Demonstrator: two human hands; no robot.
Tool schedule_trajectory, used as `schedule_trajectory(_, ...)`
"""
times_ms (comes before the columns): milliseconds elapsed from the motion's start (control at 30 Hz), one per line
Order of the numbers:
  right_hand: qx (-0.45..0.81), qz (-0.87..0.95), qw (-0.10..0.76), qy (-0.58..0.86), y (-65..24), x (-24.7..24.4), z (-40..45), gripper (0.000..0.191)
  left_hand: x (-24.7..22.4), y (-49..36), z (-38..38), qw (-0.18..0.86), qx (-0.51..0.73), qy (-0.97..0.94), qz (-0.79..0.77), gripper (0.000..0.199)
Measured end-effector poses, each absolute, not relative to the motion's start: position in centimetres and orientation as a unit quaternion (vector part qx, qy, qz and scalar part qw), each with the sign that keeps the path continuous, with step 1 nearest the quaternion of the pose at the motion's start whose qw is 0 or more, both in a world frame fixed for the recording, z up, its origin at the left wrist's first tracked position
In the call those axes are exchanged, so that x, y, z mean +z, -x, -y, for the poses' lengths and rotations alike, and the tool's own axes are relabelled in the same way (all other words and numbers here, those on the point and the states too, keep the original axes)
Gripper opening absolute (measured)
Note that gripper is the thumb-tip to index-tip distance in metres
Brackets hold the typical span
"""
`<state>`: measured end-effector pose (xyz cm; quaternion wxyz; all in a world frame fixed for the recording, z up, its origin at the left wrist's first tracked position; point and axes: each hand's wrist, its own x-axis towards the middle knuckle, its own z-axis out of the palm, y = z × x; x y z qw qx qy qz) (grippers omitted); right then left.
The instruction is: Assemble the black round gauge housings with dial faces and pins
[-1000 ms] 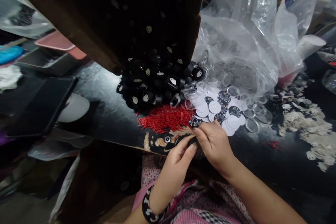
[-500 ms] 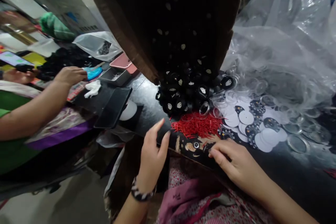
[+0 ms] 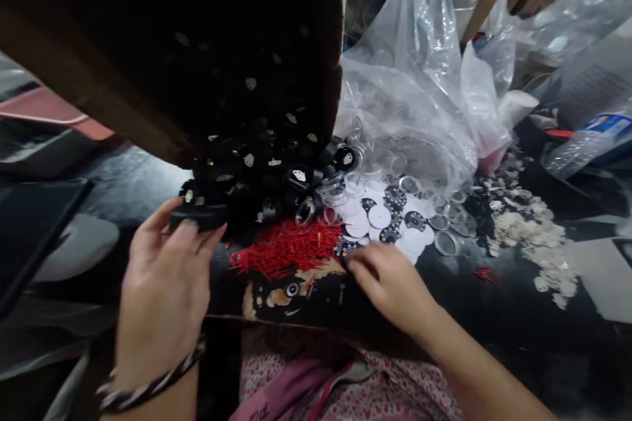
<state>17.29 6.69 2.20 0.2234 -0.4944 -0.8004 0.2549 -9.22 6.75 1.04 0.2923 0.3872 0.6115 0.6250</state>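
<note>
My left hand [image 3: 165, 289] has its fingers around a black round casing [image 3: 201, 216] at the left end of a heap of similar black casings [image 3: 269, 177]. My right hand [image 3: 392, 286] is closed, its thumb and fingertips at the near edge of a pile of white and black printed dial discs [image 3: 415, 220]. Whatever the right fingertips may hold is hidden. Between the hands lies a heap of thin red pointers [image 3: 289, 247]. In front of it, a small round metal fitting [image 3: 292, 289] is set in the worn table edge.
A large dark box [image 3: 162, 125] spills casings onto the black table [image 3: 474, 309]. Clear plastic rings [image 3: 447, 243] lie beside a clear bag [image 3: 409, 105]. Small off-white parts [image 3: 533, 237] are scattered at right. A dark flat tray [image 3: 39, 230] stands at left.
The view has turned right. My left hand, open near the red pointers before, now grips a black casing. My right hand has moved from the table edge to the dial discs.
</note>
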Motion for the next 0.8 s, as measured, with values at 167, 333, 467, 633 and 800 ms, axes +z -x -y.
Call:
schedule_trajectory(167,0.064,0.77,0.163,0.613,-20.3,2.0,-11.5,0.036,2.6,4.7,-2.3,0.567,0.623,-0.181,-0.508,0.023)
schedule_trajectory(333,0.092,0.761,0.192,0.612,-20.6,2.3,-11.4,0.022,1.6,1.1,-0.4,0.676,0.559,-0.104,-0.468,0.033)
schedule_trajectory(467,0.241,0.783,0.27,0.505,-18.5,3.0,-7.6,0.014,1.3,0.1,-0.9,0.708,0.568,-0.021,-0.419,0.024)
schedule_trajectory(633,0.336,0.787,0.316,0.409,-16.5,2.8,-4.6,0.025,1.3,-0.5,-1.4,0.711,0.587,0.0,-0.386,0.035)
schedule_trajectory(800,0.42,0.732,0.323,0.428,-16.7,2.1,-5.1,0.015,1.5,-1.2,-1.2,0.704,0.598,0.006,-0.382,0.031)
